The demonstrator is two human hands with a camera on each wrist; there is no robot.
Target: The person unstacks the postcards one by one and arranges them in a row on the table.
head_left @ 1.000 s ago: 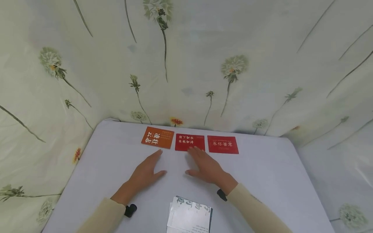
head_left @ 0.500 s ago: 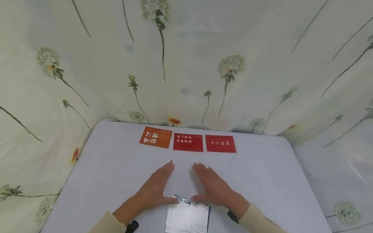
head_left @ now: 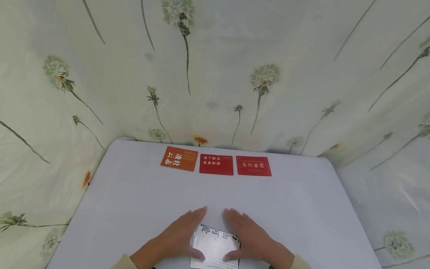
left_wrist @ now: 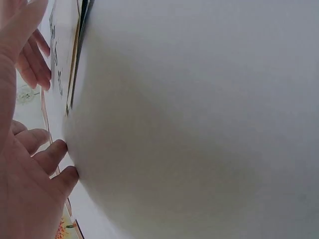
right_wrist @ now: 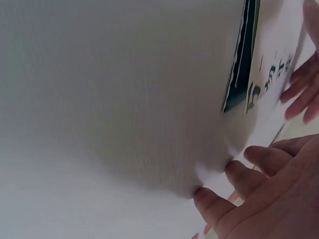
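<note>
A small stack of white cards point(head_left: 215, 244) with dark green lettering lies near the front of the white table. My left hand point(head_left: 178, 237) stands at the stack's left side, its thumb reaching over the top card. On the opposite side is my right hand point(head_left: 252, 239), with its thumb over the card's lower right part. Both hands have extended fingers pointing forward. In the left wrist view, the fingertips point(left_wrist: 72, 174) of that hand meet the tabletop beside the stack point(left_wrist: 65, 50). The right wrist view shows several layered cards point(right_wrist: 271, 55) with dark green edges; whether the thumbs press them I cannot tell.
Along the table's back lie an orange card point(head_left: 179, 158), a red card point(head_left: 216, 164) and another red card point(head_left: 254, 166), in a row. A dandelion-patterned curtain point(head_left: 215, 74) surrounds the white tabletop point(head_left: 289, 209) at the back and sides.
Both hands have drawn back from the row of cards toward the front and now flank the white stack. The three cards at the back stay put.
</note>
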